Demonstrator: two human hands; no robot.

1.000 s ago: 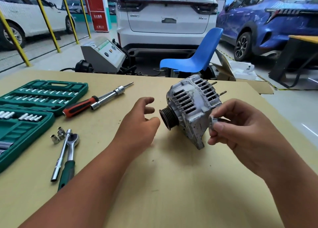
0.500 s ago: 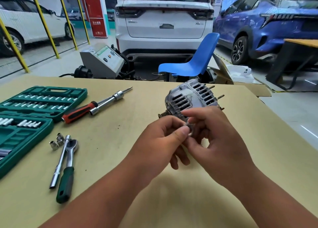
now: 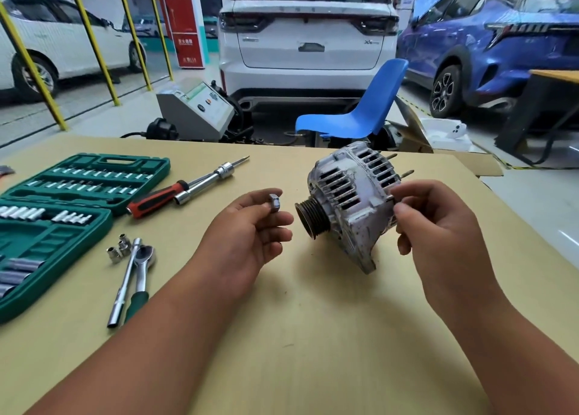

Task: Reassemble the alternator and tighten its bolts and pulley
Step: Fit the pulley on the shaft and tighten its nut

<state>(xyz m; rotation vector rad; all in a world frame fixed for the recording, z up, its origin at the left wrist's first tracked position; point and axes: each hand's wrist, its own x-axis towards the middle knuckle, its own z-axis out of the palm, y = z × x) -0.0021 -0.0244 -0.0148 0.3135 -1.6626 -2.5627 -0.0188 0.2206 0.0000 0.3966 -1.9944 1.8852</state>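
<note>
left grip (image 3: pixel 247 236) pinches the nut (image 3: pixel 275 202), right grip (image 3: pixel 438 226) i cannot tell; best steady the alternator (image 3: pixel 351 201) and thread the nut squarely onto the pulley (image 3: pixel 311 218).

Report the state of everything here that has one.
alternator, resting on table, pulley leftward
nut, off the alternator, pinched by left hand
right hand, loosely curled beside alternator's rear, empty
socket case, open
ratchet, lying on table

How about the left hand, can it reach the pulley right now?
Probably yes: the left hand, pinching a nut, is beside the pulley, which faces it with nothing between.
</note>
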